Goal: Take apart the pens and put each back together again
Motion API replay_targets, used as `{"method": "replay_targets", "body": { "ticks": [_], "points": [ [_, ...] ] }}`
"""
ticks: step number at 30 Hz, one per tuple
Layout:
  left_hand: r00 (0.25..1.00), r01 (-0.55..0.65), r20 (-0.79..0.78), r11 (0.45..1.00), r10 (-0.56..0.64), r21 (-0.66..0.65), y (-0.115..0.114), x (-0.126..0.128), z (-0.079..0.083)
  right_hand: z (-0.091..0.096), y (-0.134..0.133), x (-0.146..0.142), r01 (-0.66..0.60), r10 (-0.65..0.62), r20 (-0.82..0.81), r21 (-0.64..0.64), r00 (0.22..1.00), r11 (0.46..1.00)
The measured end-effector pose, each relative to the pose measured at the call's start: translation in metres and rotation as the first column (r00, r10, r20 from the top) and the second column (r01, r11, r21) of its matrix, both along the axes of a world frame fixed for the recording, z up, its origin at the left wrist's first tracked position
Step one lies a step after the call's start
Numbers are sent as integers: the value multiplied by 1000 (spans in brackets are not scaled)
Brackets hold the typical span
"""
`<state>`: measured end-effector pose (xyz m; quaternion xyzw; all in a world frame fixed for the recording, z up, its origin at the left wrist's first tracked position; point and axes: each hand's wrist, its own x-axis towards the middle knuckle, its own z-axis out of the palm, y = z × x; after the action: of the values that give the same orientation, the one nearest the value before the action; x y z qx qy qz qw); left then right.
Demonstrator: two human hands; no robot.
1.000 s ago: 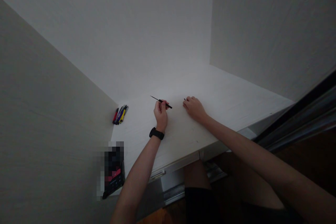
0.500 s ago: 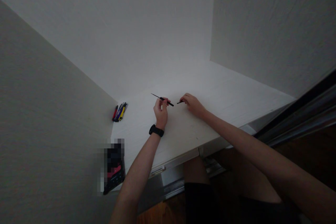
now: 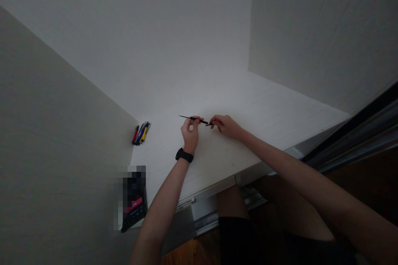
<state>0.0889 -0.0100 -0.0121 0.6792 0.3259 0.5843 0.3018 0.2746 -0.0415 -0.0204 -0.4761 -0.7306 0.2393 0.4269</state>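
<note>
The left hand (image 3: pixel 190 133) pinches a slim black pen-like barrel (image 3: pixel 203 121), and the right hand (image 3: pixel 226 126) grips a small black piece (image 3: pixel 207 125) near its three-o'clock end, apparently a fitting step calling for careful alignment

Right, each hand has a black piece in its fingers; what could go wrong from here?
The small black piece shows little beyond the right hand's fingertips, so it might slip and drop onto the white desktop.
It sits very near one end of the slim black rod in the left hand, so the two could knock; whether they touch, I can't tell.
The rod's thin tip juts out unguarded and could catch something.
</note>
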Motion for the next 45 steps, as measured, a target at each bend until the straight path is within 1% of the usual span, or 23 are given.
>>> {"method": "replay_targets", "body": {
  "ticks": [4,7,11,16,22,30,34,38,42,45],
  "points": [
    [999,7,-51,1000,-8,-29,1,0,-1,3,-1,-1,-12,13,-11,33,1000,999],
    [998,16,-56,998,-19,-55,2,0,-2,4,-1,-2,-15,16,-12,44,1000,999],
    [999,11,-31,998,-13,-70,3,0,-2,5,-3,-2,-9,9,-38,7,999,1000],
    [999,48,10,995,-48,-87,4,0,-1,1,-1,-2,-13,9,-103,-31,995,999],
    [998,64,15,996,-63,-69,4,0,0,-3,1,-2,-17,9,-140,-51,990,999],
    [999,43,-2,998,-43,-52,3,0,1,3,-2,-3,0,-3,-96,-32,995,999],
    [997,65,-38,996,-68,-62,3,0,1,4,-2,-3,14,-16,-84,-15,996,1000],
    [993,90,-63,991,-96,-97,4,0,0,2,-1,-3,4,-7,-106,-31,994,1000],
    [980,111,-148,986,-129,-127,5,0,1,-2,3,-2,-2,-1,-142,-16,990,1000],
    [973,102,-194,987,-125,-123,5,0,1,-3,4,-1,12,-10,-84,20,996,1000]
  ]
}}
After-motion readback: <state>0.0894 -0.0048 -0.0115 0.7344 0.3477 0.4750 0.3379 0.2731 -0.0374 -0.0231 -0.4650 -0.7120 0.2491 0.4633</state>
